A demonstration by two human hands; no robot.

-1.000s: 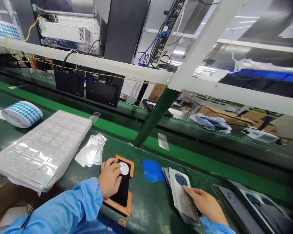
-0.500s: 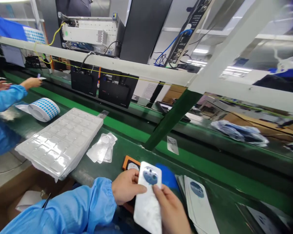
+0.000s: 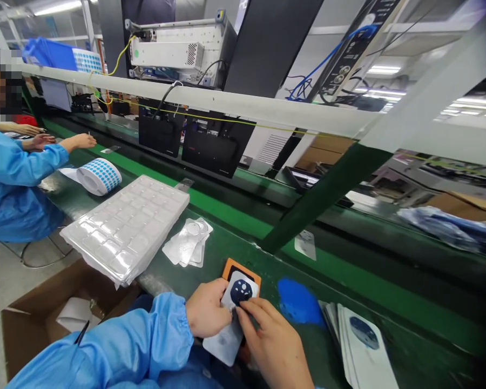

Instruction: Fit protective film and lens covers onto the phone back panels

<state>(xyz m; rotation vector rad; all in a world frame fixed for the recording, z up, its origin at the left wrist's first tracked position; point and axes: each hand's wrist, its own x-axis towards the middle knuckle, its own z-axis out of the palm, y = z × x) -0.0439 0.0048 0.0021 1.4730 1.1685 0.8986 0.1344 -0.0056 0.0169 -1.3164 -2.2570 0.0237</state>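
Observation:
A pale phone back cover [image 3: 223, 344] with a round dark camera area lies tilted over an orange fixture [image 3: 229, 267]. My left hand [image 3: 208, 310] grips the cover's left edge, thumb across its face. On the other side, my right hand [image 3: 277, 337] has its thumb and fingertips pinched together at the lower edge of the camera area. Whether a small piece sits in that pinch cannot be made out. To the right stands a stack of white phone back covers [image 3: 368, 351], beside a blue patch [image 3: 297, 301] on the green bench.
Left of the fixture are loose clear film pieces [image 3: 188, 243] and a stack of clear plastic trays [image 3: 129, 221]. Farther left are a roll of blue-dotted stickers [image 3: 99, 176] and a co-worker's arm [image 3: 32, 159]. A slanted green post [image 3: 319, 200] rises behind the bench. An open cardboard box [image 3: 32, 313] stands below.
The cover has moved down and left onto the orange fixture and tilted. My right hand has shifted from its right edge to the camera area. The view has swung left.

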